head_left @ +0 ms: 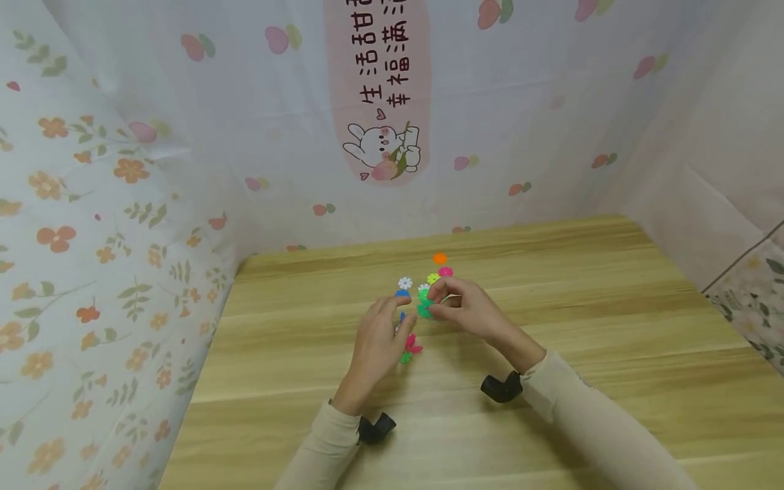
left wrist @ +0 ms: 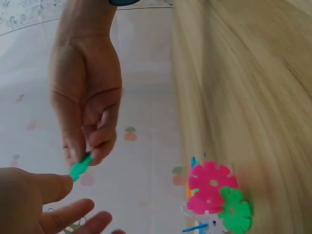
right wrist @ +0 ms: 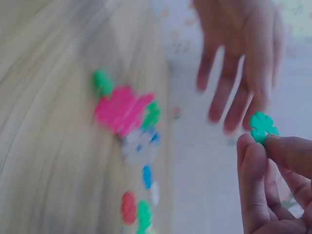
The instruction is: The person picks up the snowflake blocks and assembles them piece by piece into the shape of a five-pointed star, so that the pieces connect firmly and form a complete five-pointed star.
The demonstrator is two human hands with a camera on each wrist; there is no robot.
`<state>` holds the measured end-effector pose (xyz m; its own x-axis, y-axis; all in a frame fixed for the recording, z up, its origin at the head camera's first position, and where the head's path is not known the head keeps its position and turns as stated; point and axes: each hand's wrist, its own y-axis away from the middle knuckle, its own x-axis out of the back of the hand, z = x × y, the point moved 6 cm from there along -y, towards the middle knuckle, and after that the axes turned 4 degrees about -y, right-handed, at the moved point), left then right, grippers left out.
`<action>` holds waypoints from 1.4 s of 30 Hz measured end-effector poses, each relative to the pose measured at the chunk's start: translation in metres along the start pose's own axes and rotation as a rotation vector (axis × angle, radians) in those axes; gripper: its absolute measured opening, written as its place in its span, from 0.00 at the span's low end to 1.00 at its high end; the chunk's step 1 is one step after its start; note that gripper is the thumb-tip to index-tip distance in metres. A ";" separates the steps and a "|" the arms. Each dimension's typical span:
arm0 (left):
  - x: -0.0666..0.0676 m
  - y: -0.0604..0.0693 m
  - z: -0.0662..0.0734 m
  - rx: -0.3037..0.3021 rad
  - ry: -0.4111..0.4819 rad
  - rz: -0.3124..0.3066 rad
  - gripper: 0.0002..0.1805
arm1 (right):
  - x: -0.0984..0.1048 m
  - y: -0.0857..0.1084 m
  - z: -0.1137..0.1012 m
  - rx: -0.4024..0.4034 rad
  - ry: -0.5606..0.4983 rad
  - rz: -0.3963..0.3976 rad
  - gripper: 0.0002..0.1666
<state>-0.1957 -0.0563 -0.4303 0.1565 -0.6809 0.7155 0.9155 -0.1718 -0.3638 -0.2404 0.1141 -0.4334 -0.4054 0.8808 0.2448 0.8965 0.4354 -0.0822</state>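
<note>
My right hand [head_left: 468,309] pinches a green flower-shaped plastic disc [right wrist: 262,126] between thumb and fingers, raised above the table. Facing it, my left hand [head_left: 381,337] has its fingers spread and relaxed, with the fingertips close to the disc; whether they touch it I cannot tell. Below the left hand, a pink disc [left wrist: 213,181] and a green disc [left wrist: 236,210] overlap in a cluster with white and blue pieces. Whether these are joined is unclear. My left hand partly hides the cluster in the head view.
Farther back on the wooden table [head_left: 282,381] lie an orange disc [head_left: 439,258], a pink disc [head_left: 446,271], a yellow disc [head_left: 433,278] and a white disc [head_left: 405,282]. A printed curtain [head_left: 263,136] hangs behind the table. Black angled pieces [head_left: 502,388] sit at both wrists.
</note>
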 end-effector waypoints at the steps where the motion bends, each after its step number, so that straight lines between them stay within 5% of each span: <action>1: 0.001 0.000 0.001 -0.004 0.030 -0.004 0.17 | -0.003 0.000 -0.004 0.004 -0.047 -0.005 0.08; 8: 0.010 0.002 0.010 -0.043 0.177 -0.014 0.09 | -0.015 0.005 -0.025 0.046 -0.130 -0.008 0.09; 14: 0.017 -0.002 0.009 -0.037 0.134 0.050 0.04 | -0.004 0.001 -0.014 0.030 -0.138 0.035 0.14; 22: 0.028 -0.003 0.011 -0.030 0.162 0.073 0.04 | 0.010 -0.017 0.056 -0.278 -0.027 0.054 0.20; 26: 0.031 -0.003 0.008 -0.010 0.178 0.063 0.05 | 0.015 -0.020 0.074 -0.369 0.073 0.075 0.20; 31: 0.035 -0.004 0.003 -0.016 0.198 0.084 0.05 | 0.016 -0.024 0.082 -0.364 0.273 0.081 0.20; 37: 0.035 -0.007 0.003 -0.016 0.196 0.086 0.05 | 0.007 -0.032 0.073 -0.238 0.549 0.057 0.20; 42: 0.028 -0.005 0.002 0.007 0.193 0.058 0.05 | -0.002 -0.033 0.068 -0.191 0.633 0.046 0.12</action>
<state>-0.1947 -0.0727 -0.4075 0.1355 -0.8137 0.5653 0.9098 -0.1238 -0.3962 -0.2811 0.1105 -0.4968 -0.2346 0.5925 0.7707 0.9499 0.3081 0.0523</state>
